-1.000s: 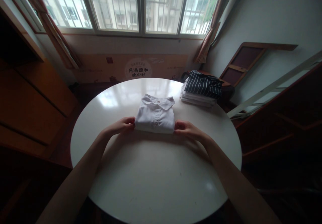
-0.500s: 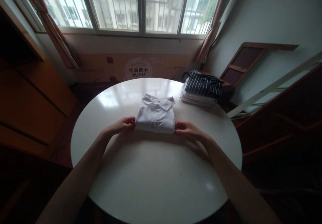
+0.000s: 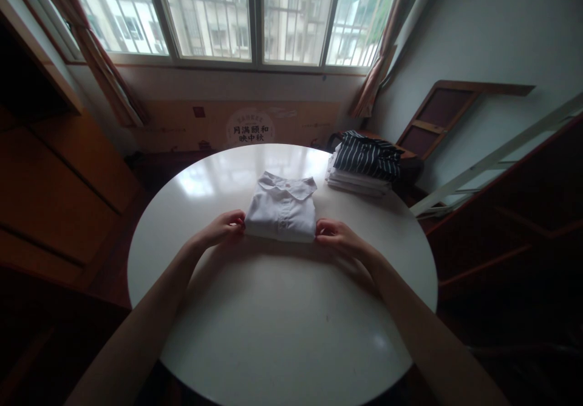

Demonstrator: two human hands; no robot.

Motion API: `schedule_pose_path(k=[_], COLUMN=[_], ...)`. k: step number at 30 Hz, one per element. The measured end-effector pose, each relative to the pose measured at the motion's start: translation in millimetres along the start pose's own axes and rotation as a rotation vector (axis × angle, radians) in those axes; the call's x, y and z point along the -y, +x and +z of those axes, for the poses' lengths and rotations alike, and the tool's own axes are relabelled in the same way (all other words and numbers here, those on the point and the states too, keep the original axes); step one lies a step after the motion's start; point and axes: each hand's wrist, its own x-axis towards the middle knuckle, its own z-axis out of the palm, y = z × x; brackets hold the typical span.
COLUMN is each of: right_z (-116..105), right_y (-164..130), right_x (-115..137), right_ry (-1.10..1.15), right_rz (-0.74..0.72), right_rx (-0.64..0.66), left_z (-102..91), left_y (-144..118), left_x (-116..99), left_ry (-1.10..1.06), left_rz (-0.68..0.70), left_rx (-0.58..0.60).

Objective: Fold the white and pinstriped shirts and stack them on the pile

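Note:
A folded white shirt (image 3: 282,211) lies collar-away on the round white table (image 3: 273,321), a little beyond its middle. My left hand (image 3: 222,228) pinches the shirt's near left corner. My right hand (image 3: 337,237) grips the near right corner. Both hands rest on the tabletop, with my forearms stretched across the table toward me.
A stack of folded clothes (image 3: 362,164), topped by a dark striped garment, sits at the table's far right edge. Behind it leans a wooden frame (image 3: 437,120). A cardboard box (image 3: 246,125) stands under the window. Wooden cabinets (image 3: 59,181) line the left side.
The hands and shirt stay as they were; only the view has shifted slightly.

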Motion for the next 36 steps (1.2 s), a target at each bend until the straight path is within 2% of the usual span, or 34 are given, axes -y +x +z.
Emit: schedule_pose_path(k=[3,10,17,23,36], right_z=[0,-1,-3,-3,-1], right_y=[0,-1,0,0,0], right_x=[0,-2,-7,-5,2], right_ry=[0.008,0.042,0.025,0.023,0.063], right_rz=[0.025,0.039,0.019,0.021,0.046], right_rx=[-0.029,0.006,0.037,0.041,0.035], left_z=[-1.1,-7.6,-4.0,0.3,-1.6], left_y=[-2,-5,2,2,1], left_x=[-4,-7,7,5,4], left_ry=[0.025,0.046,-0.006,0.029,0.042], left_rz=[0.006,0.000,-0.024,-0.016,0.008], left_rx=[0.039,0.123,0.054,-0.012,0.026])
